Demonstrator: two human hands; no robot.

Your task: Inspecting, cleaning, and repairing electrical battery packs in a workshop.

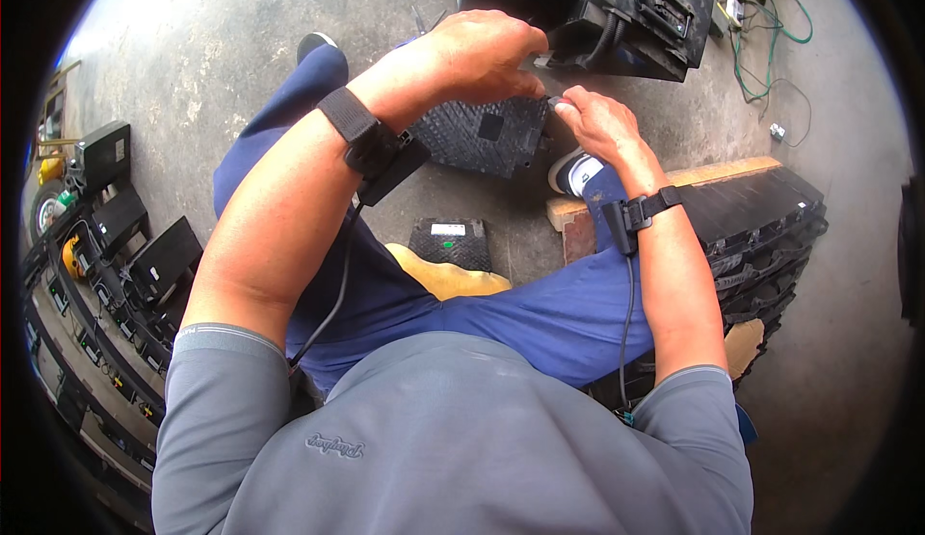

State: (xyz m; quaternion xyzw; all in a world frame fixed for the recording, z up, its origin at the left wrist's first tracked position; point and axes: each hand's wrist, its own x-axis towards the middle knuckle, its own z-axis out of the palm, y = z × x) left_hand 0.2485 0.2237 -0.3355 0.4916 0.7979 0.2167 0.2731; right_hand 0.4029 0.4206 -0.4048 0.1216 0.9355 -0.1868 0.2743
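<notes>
My left hand [489, 53] is raised at the top middle, its fingers curled and thumb near the index finger; what it pinches, if anything, I cannot make out. My right hand [599, 122] is closed close beside it, thumb and fingers together round a small grey-tipped thing [556, 101] too small to name. Below both hands a black textured panel [482, 140] lies on the floor between my feet. Just beyond them stands a bulky black plastic housing [641, 14] with a corrugated hose.
A stack of black cases [761, 212] with a wooden board [727, 171] stands at my right. Black boxes and racks [101, 154] line the left. Green cables [771, 63] trail on the floor at the far right. A smaller black block [451, 246] lies between my legs.
</notes>
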